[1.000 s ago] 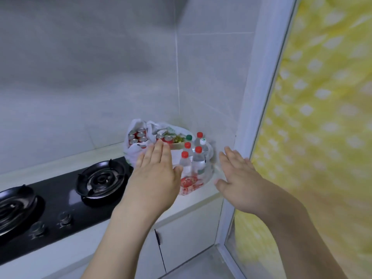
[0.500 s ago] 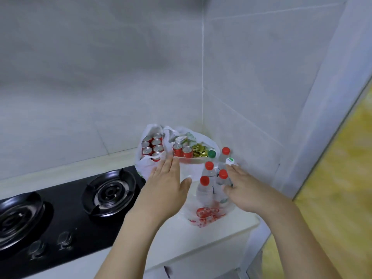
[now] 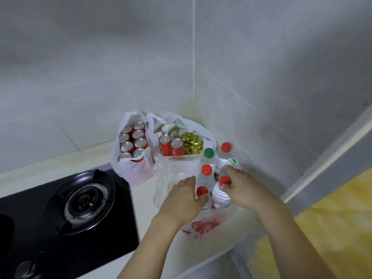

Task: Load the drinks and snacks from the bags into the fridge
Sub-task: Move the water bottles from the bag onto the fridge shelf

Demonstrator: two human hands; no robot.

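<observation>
Three plastic bags are shown in the corner of a countertop, beside a gas hob. The nearest, a clear bag printed with an illegible red mark, holds upright water bottles, their long axes vertical and their caps facing the camera. The left hand is curled round a red-capped bottle at the bag's near edge; the right hand is closed on the neighbouring red-capped bottle, its fingertips at the cap. Both bottles lie directly under the hands, so a straight upward lift is judged to be what the next move needs. Behind, a white bag holds red cans standing upright; a second white bag holds two more red cans, gold-wrapped snacks and a carton. No brand or label can be read. The fridge is not in view.
</observation>
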